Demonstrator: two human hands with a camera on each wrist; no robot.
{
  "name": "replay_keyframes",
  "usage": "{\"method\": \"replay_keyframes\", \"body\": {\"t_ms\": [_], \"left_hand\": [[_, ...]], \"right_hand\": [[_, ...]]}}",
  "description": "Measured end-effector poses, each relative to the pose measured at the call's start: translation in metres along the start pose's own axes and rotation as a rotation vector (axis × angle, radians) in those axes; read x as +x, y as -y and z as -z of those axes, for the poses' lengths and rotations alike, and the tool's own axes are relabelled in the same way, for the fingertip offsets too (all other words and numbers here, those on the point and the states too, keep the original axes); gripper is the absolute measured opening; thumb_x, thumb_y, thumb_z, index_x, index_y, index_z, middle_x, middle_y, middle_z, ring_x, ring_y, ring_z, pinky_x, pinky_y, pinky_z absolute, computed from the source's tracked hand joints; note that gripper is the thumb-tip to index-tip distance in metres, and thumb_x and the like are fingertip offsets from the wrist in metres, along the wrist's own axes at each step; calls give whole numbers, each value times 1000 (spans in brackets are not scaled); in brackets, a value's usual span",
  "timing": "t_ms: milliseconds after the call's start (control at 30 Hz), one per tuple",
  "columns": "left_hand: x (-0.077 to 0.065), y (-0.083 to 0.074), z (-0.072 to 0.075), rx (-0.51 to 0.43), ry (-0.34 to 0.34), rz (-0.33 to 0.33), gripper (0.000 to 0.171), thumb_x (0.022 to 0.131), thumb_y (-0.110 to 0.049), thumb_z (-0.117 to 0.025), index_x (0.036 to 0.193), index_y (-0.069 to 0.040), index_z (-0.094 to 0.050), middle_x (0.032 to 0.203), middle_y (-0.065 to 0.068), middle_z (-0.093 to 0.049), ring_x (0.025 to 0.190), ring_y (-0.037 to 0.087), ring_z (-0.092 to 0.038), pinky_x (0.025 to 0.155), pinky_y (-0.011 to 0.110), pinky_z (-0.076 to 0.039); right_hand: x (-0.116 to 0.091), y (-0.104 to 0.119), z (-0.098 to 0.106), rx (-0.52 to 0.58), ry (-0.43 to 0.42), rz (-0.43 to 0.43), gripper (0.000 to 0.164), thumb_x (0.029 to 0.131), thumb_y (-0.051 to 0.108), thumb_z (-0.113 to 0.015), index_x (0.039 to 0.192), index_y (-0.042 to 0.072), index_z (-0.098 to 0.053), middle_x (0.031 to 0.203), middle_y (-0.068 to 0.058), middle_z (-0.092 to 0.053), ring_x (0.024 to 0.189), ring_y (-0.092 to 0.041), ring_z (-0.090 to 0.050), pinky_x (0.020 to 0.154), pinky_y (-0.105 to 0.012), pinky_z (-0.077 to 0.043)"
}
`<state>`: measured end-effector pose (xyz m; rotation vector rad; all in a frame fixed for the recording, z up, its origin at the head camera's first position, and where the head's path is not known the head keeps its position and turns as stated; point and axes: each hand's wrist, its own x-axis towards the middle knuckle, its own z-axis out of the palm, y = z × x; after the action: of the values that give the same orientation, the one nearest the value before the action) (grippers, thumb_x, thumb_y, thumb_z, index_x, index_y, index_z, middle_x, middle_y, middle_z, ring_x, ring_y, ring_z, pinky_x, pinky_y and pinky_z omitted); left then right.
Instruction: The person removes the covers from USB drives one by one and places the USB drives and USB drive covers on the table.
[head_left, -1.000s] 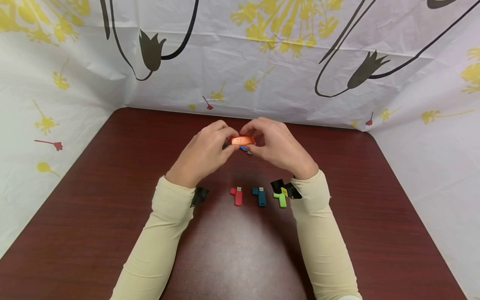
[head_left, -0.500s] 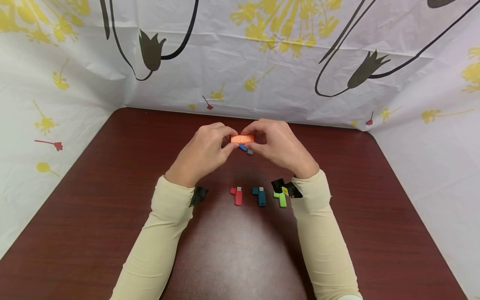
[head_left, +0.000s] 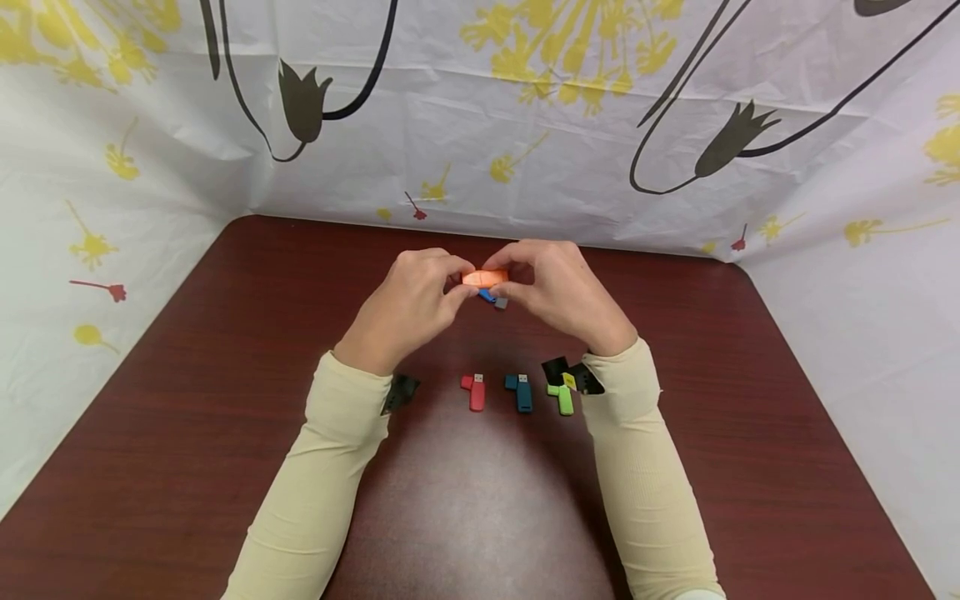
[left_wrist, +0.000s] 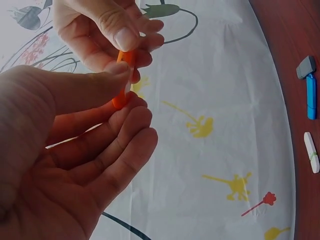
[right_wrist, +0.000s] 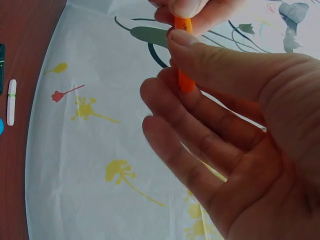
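Observation:
Between my two hands is an orange USB stick (head_left: pixel 486 279), held up level over the far part of the table, a thin seam across its middle. My left hand (head_left: pixel 408 304) pinches its left end between thumb and fingers; my right hand (head_left: pixel 561 292) pinches the right end the same way. In both wrist views the thumbs press on the orange casing and the other fingers curve loosely below. Just beyond, partly hidden by the hands in the head view, lies a blue USB stick (left_wrist: pixel 311 95) with a grey end (left_wrist: pixel 306 67).
Nearer me, a red USB stick (head_left: pixel 477 396), a teal one (head_left: pixel 523 396) and a lime green one (head_left: pixel 565 401) lie in a row, caps beside them. A small white stick (left_wrist: pixel 311 152) is on the dark red table (head_left: pixel 165 400). Patterned white sheeting (head_left: pixel 480 108) surrounds its sides.
Both hands have sunk very slightly, keeping their pinch on the orange USB stick. More of the blue stick's grey end shows below it. The row of sticks has not moved.

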<state>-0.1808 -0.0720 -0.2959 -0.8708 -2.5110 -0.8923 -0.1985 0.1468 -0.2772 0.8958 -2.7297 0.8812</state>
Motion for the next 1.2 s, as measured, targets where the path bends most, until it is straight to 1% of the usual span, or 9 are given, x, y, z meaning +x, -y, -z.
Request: {"method": "replay_keyframes", "body": {"t_ms": [133, 233, 300, 500, 600, 833, 1000, 1133, 1200], "left_hand": [[0, 0, 0, 12, -21, 8, 18, 98, -4, -78, 111, 8, -80, 103, 19, -79, 83, 28, -70, 76, 39, -61], [-1, 1, 3, 30, -31, 23, 21, 99, -9, -80, 111, 7, -80, 104, 19, -79, 83, 29, -69, 76, 39, -60], [-2, 2, 6, 43, -38, 36, 22, 99, -11, -80, 111, 6, -80, 105, 19, -79, 82, 30, -67, 75, 40, -58], [-5, 6, 14, 62, -78, 76, 23, 98, -12, -81, 113, 6, -80, 107, 21, -78, 82, 31, -66, 72, 40, -56], [-6, 8, 16, 56, -101, 81, 21, 98, -10, -81, 112, 6, -80, 106, 20, -78, 80, 30, -66, 70, 39, -55], [-7, 12, 19, 48, -150, 74, 19, 96, -8, -82, 111, 6, -81, 106, 20, -79, 82, 32, -69, 71, 41, -59], [-8, 12, 21, 46, -165, 79, 20, 96, -8, -83, 111, 6, -81, 108, 20, -80, 86, 32, -72, 74, 43, -61], [-8, 13, 22, 45, -164, 83, 22, 95, -8, -83, 112, 5, -81, 110, 20, -79, 87, 32, -72, 74, 43, -61], [-8, 13, 23, 44, -165, 81, 22, 95, -8, -83, 112, 5, -81, 110, 20, -79, 87, 32, -72, 74, 43, -61]], "right_hand": [[1, 1, -1, 3, -20, -21, 20, 92, 15, -88, 112, 17, -85, 94, 3, -81, 86, -12, -74, 81, -35, -56], [1, 1, 1, -6, -32, -50, 22, 92, 14, -88, 113, 15, -85, 99, 0, -82, 90, -16, -78, 87, -38, -62], [0, 1, 3, -16, -41, -69, 23, 92, 14, -88, 115, 14, -84, 102, -2, -82, 92, -18, -79, 88, -40, -63], [-4, -1, 7, -23, -63, -106, 27, 92, 15, -89, 118, 13, -83, 108, -3, -81, 91, -18, -76, 88, -41, -61], [-5, -1, 6, -20, -64, -111, 27, 92, 16, -89, 118, 13, -82, 105, -3, -80, 87, -18, -75, 85, -41, -60], [-5, 0, 2, -7, -18, -106, 28, 97, 20, -84, 122, 12, -73, 100, -4, -76, 86, -19, -71, 80, -37, -56], [-8, 0, -3, -27, 25, -93, 22, 102, 22, -78, 114, 10, -64, 99, -4, -73, 86, -20, -67, 77, -37, -53], [-8, 2, -9, -40, 56, -77, 16, 103, 20, -73, 102, 12, -59, 87, -2, -67, 71, -19, -57, 65, -35, -46], [-7, 4, -15, -63, 77, -64, 17, 102, 19, -72, 93, 14, -57, 81, -1, -61, 66, -18, -52, 61, -33, -43]]}}
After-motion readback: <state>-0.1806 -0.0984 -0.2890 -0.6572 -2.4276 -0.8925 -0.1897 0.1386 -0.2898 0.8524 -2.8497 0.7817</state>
